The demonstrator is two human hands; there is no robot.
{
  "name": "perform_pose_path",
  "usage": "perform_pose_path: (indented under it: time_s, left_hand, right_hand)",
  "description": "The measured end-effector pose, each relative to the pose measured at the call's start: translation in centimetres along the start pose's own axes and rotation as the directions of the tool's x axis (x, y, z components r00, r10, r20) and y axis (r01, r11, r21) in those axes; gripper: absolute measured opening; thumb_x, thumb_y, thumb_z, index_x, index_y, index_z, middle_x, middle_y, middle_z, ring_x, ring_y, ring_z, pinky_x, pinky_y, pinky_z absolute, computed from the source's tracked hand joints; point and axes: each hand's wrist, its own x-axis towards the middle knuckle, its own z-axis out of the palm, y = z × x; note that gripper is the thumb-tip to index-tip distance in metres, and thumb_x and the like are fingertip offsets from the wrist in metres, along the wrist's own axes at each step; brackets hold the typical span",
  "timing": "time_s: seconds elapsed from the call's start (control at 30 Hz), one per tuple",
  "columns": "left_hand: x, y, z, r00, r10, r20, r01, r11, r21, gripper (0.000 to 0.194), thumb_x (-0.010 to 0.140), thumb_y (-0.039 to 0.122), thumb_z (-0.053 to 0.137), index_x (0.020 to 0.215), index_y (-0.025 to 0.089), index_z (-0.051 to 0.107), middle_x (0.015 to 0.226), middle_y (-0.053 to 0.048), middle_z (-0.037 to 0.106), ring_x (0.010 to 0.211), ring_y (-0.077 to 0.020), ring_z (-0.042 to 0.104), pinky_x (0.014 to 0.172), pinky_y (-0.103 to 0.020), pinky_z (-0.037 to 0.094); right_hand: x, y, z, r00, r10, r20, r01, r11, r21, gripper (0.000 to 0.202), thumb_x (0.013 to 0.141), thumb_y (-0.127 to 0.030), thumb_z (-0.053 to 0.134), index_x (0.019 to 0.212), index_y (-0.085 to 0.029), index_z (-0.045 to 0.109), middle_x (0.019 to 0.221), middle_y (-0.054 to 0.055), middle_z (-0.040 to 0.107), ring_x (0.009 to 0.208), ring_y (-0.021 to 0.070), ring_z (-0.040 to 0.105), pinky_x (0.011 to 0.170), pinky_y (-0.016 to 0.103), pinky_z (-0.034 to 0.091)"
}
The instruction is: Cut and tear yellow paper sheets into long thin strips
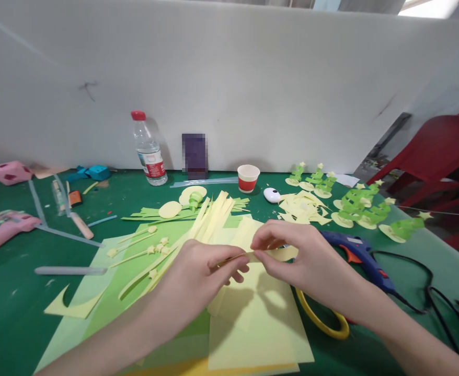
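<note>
A narrow pale yellow paper strip (285, 254) is pinched between my two hands, above stacked yellow sheets (264, 334). My left hand (214, 266) grips it between thumb and forefinger. Close beside it, the thumb and fingertips of my right hand (288, 248) hold the strip too, its free end showing inside the curl of the fingers. Loose yellow strips (216, 214) fan out just behind my left hand. Small stars on thin strips (151, 250) lie on green paper (114, 308) to the left.
A blue glue gun (365, 261) and yellow-handled scissors (323, 321) lie at the right. Green spirals with stars (355, 203) stand behind. Along the back are a bottle (151, 156), a red-and-white cup (248, 178) and paper scraps (303, 207). A pink glue gun (10, 230) lies far left.
</note>
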Motion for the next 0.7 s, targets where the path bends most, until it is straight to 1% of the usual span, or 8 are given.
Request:
perform_pose_path:
  time_s: [0.1, 0.2, 0.3, 0.4, 0.47, 0.57, 0.67, 0.7]
  left_hand:
    - [-0.2, -0.1, 0.2, 0.999, -0.015, 0.038, 0.015, 1.000, -0.011, 0.028, 0.085, 0.029, 0.045, 0.072, 0.021, 0.069, 0.064, 0.003, 0.069, 0.057, -0.0121, 0.062, 0.056, -0.019, 0.051]
    - [-0.4, 0.1, 0.2, 0.998, -0.041, 0.057, 0.044, 0.998, -0.049, 0.028, 0.084, 0.029, 0.047, 0.069, 0.021, 0.070, 0.063, 0.003, 0.068, 0.056, -0.0111, 0.061, 0.055, -0.018, 0.052]
    - [-0.5, 0.6, 0.1, 0.994, -0.072, 0.086, 0.084, 0.985, -0.152, 0.027, 0.082, 0.025, 0.049, 0.067, 0.022, 0.070, 0.063, 0.004, 0.069, 0.057, -0.0102, 0.062, 0.054, -0.017, 0.052]
    - [-0.5, 1.0, -0.5, 0.991, -0.096, 0.096, 0.119, 0.956, -0.270, 0.026, 0.080, 0.023, 0.050, 0.065, 0.022, 0.071, 0.063, 0.004, 0.070, 0.059, -0.0118, 0.065, 0.051, -0.016, 0.053]
    - [-0.5, 1.0, -1.3, 0.990, -0.124, 0.069, 0.139, 0.939, -0.314, 0.023, 0.078, 0.023, 0.053, 0.063, 0.023, 0.071, 0.061, 0.003, 0.071, 0.057, -0.0127, 0.066, 0.048, -0.016, 0.053]
    - [-0.4, 0.7, -3.1, 0.988, -0.153, 0.032, 0.155, 0.935, -0.318, 0.018, 0.075, 0.025, 0.058, 0.064, 0.024, 0.072, 0.062, 0.002, 0.072, 0.053, -0.0137, 0.066, 0.045, -0.017, 0.053]
    - [-0.4, 0.0, -5.0, 0.992, -0.124, 0.022, 0.125, 0.959, -0.255, 0.020, 0.075, 0.031, 0.058, 0.062, 0.026, 0.073, 0.061, 0.000, 0.072, 0.053, -0.0162, 0.067, 0.042, -0.017, 0.052]
    - [-0.4, -0.2, -5.6, 0.993, -0.112, 0.041, 0.119, 0.969, -0.216, 0.022, 0.075, 0.032, 0.057, 0.062, 0.026, 0.073, 0.061, 0.000, 0.072, 0.052, -0.0167, 0.067, 0.041, -0.018, 0.051]
  right_hand:
    - [0.0, -0.4, 0.1, 0.999, -0.018, 0.041, 0.015, 0.998, 0.054, 0.012, 0.073, -0.013, 0.049, 0.064, -0.017, 0.054, 0.065, -0.001, 0.059, 0.064, 0.0122, 0.055, 0.062, 0.025, 0.045]
    - [0.0, -0.5, 0.1, 0.998, -0.006, 0.068, 0.000, 0.996, 0.089, 0.010, 0.072, -0.013, 0.049, 0.063, -0.017, 0.053, 0.064, -0.001, 0.058, 0.064, 0.0123, 0.055, 0.061, 0.024, 0.045]
    - [-0.1, -0.5, 0.0, 0.995, 0.001, 0.099, -0.010, 0.996, 0.090, 0.009, 0.071, -0.014, 0.049, 0.063, -0.018, 0.051, 0.063, -0.002, 0.056, 0.062, 0.0117, 0.053, 0.061, 0.024, 0.044]
    - [-0.3, -0.4, -0.4, 0.995, 0.008, 0.099, -0.016, 0.997, 0.077, 0.011, 0.071, -0.014, 0.047, 0.062, -0.018, 0.050, 0.061, -0.003, 0.053, 0.058, 0.0105, 0.049, 0.056, 0.022, 0.042]
    - [-0.3, -0.2, -1.0, 0.995, 0.026, 0.091, -0.032, 0.997, 0.064, 0.011, 0.070, -0.012, 0.046, 0.062, -0.019, 0.049, 0.060, -0.003, 0.052, 0.057, 0.0101, 0.047, 0.052, 0.020, 0.039]
    - [-0.5, 0.1, -2.2, 0.993, 0.074, 0.090, -0.079, 0.996, 0.051, 0.012, 0.071, -0.012, 0.045, 0.062, -0.018, 0.048, 0.060, -0.003, 0.050, 0.055, 0.0097, 0.045, 0.049, 0.019, 0.038]
    - [-0.6, 0.5, -3.5, 0.989, 0.114, 0.092, -0.118, 0.992, 0.040, 0.012, 0.074, -0.017, 0.045, 0.062, -0.018, 0.047, 0.058, -0.003, 0.048, 0.051, 0.0094, 0.044, 0.046, 0.019, 0.037]
    - [-0.7, 0.6, -3.8, 0.989, 0.118, 0.090, -0.121, 0.992, 0.025, 0.012, 0.075, -0.018, 0.045, 0.063, -0.018, 0.047, 0.057, -0.003, 0.048, 0.051, 0.0094, 0.044, 0.045, 0.019, 0.036]
